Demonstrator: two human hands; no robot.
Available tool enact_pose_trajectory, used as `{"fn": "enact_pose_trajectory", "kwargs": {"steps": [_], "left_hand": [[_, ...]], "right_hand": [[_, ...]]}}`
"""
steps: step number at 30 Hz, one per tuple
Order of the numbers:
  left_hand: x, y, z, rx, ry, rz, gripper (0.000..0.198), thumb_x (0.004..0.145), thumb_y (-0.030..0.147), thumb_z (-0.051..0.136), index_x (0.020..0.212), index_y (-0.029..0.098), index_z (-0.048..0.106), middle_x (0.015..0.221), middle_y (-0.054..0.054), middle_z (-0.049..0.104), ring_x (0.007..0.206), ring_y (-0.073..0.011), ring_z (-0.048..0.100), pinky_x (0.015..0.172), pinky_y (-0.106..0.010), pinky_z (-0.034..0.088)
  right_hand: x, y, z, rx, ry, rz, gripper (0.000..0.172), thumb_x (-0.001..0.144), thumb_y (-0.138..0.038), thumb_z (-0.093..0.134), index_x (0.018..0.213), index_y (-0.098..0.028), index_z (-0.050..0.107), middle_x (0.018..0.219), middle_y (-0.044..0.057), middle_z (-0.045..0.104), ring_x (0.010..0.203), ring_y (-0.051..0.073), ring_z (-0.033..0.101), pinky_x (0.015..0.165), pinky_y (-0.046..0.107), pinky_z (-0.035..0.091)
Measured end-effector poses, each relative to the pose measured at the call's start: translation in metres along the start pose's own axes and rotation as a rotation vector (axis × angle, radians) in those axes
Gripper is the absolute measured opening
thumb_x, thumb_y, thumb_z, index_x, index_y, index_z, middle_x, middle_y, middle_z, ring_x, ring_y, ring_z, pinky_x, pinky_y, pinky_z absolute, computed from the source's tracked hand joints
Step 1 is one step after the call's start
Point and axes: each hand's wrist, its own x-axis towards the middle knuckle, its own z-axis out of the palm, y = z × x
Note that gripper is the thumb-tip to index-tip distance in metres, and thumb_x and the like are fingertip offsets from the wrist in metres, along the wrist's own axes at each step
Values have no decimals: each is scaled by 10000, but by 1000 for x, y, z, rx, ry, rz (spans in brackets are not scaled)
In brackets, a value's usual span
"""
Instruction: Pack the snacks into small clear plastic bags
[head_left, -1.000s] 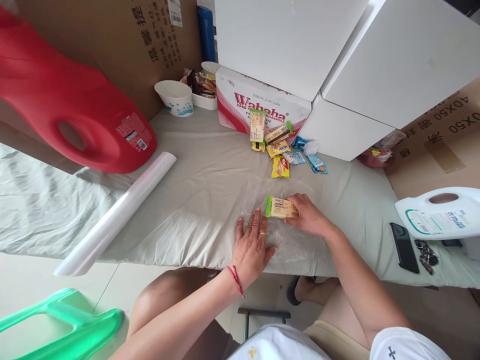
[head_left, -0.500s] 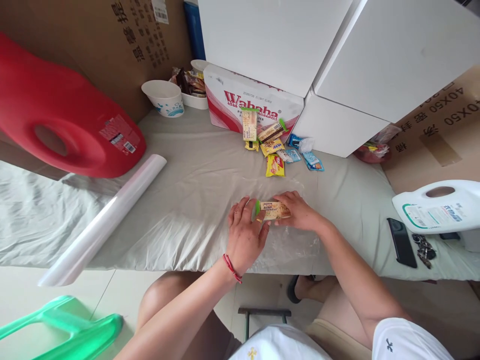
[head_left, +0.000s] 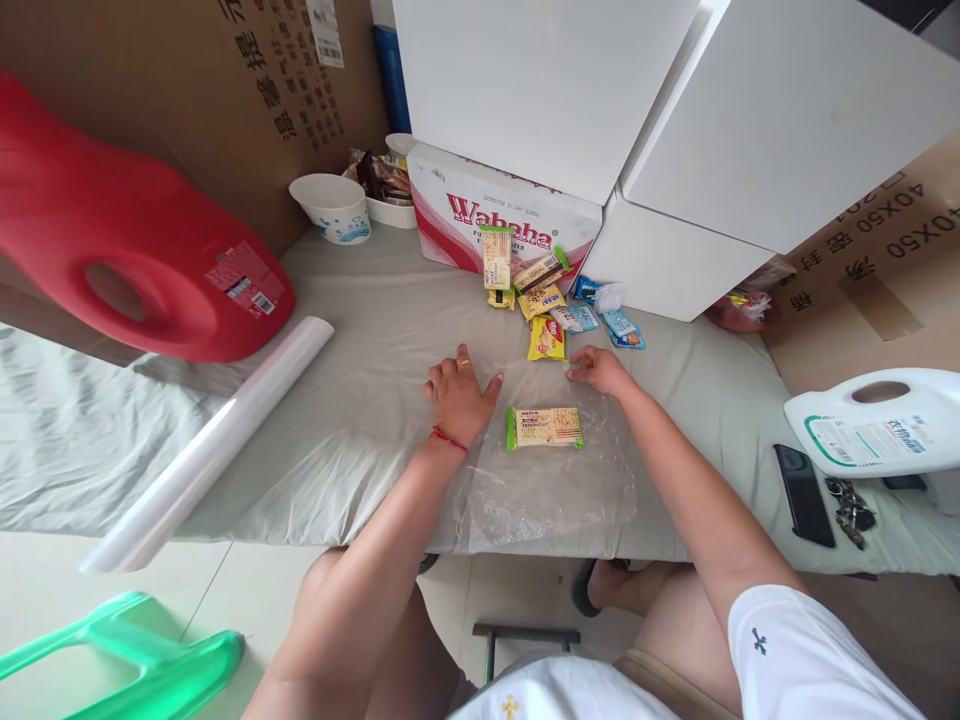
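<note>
A green-ended biscuit packet [head_left: 545,428] lies flat on a sheet of clear plastic film [head_left: 536,500], apart from both hands. My left hand [head_left: 459,395] rests to the left of the packet with its fingers spread, near the film's left side. Beyond the packet on the right, my right hand [head_left: 600,371] has its thumb and fingers closed together on the far edge of the film. Just past it lies a yellow snack packet [head_left: 547,338], among several other small packets.
A Wahaha carton [head_left: 506,210] stands behind the snacks. At the left are a red jug [head_left: 172,260], a film roll [head_left: 217,440] and a paper cup [head_left: 331,210]. On the right sit a white bottle [head_left: 877,420], a phone [head_left: 803,495] and keys [head_left: 850,510].
Both hands have let go of the biscuit packet, which now lies on the film. My left hand has moved left and away from me; my right hand has moved to the film's far edge.
</note>
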Motion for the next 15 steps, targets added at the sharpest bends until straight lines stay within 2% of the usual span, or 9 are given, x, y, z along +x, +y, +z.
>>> {"fn": "enact_pose_trajectory", "kwargs": {"steps": [1, 3, 6, 8, 11, 15], "left_hand": [[2, 1, 2, 8, -14, -7, 800, 950, 502, 595, 1600, 75, 410, 1385, -252, 621, 1344, -442, 509, 1087, -592, 422], [5, 2, 4, 21, -42, -21, 651, 952, 476, 584, 1493, 114, 549, 1365, -236, 634, 1337, -435, 513, 1081, -580, 428], [11, -2, 5, 2, -88, -32, 355, 950, 401, 569, 1152, 164, 739, 1272, -212, 665, 1287, -430, 540, 1037, -567, 453], [15, -6, 5, -85, -59, -24, 262, 940, 372, 577, 1003, 181, 746, 1197, -187, 673, 1246, -405, 562, 1020, -548, 466], [22, -15, 3, -331, 3, 34, 163, 895, 338, 632, 912, 193, 706, 1107, -125, 671, 1131, -306, 613, 1016, -463, 487], [23, -26, -11, -700, -71, 151, 92, 847, 274, 663, 881, 189, 653, 980, -47, 676, 882, -176, 627, 859, -323, 515]], "right_hand": [[0, 1, 0, 36, -28, -2, 243, 705, -355, 807, 853, -195, 700, 698, -20, 643, 650, 155, 570, 648, 278, 452], [-1, 4, -3, 106, -64, -18, 279, 679, -428, 815, 777, -204, 681, 673, -23, 629, 633, 146, 539, 611, 269, 420], [-5, 6, -11, 208, -62, -60, 363, 645, -519, 812, 784, -213, 676, 730, -5, 653, 696, 161, 548, 655, 289, 437], [-6, 6, -15, 270, -44, -87, 400, 636, -559, 798, 795, -219, 659, 765, 2, 653, 727, 168, 547, 691, 305, 445], [-5, 4, -17, 340, -18, -113, 422, 636, -584, 785, 801, -228, 627, 763, -3, 625, 711, 163, 519, 693, 313, 429], [-10, -1, -22, 390, 1, -142, 413, 649, -552, 796, 867, -235, 645, 762, -17, 605, 717, 166, 509, 708, 317, 421]]}}
